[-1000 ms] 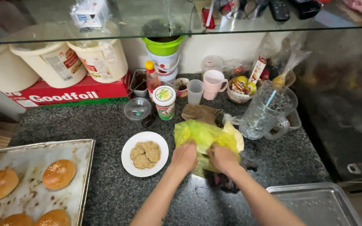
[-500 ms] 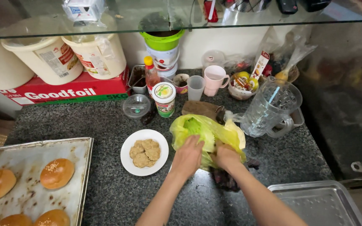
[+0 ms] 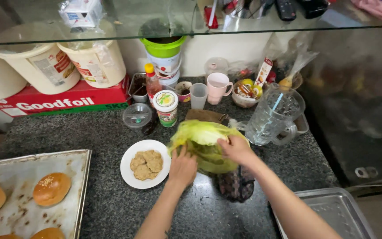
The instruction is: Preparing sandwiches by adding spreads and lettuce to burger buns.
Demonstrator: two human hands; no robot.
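Both hands are on a head of lettuce (image 3: 206, 144) in the middle of the dark stone counter (image 3: 98, 132). The left hand (image 3: 183, 167) grips its near left side, fingers curled into the leaves; the right hand (image 3: 235, 149) lies over the top with the fingers bent down onto it. Over the last second the lettuce has risen a little and bunched into a rounder shape, and the hands have closed in around it, so the leaves are now being gathered or pulled apart rather than merely touched; which of the two is hard to tell from this angle.

Just left of the lettuce sits a white plate (image 3: 131, 175) with breaded patties (image 3: 147, 164). Behind it to the right stands a clear plastic jug (image 3: 273, 117). At the far left, a baking tray (image 3: 23, 166) holds browned buns (image 3: 51, 189).
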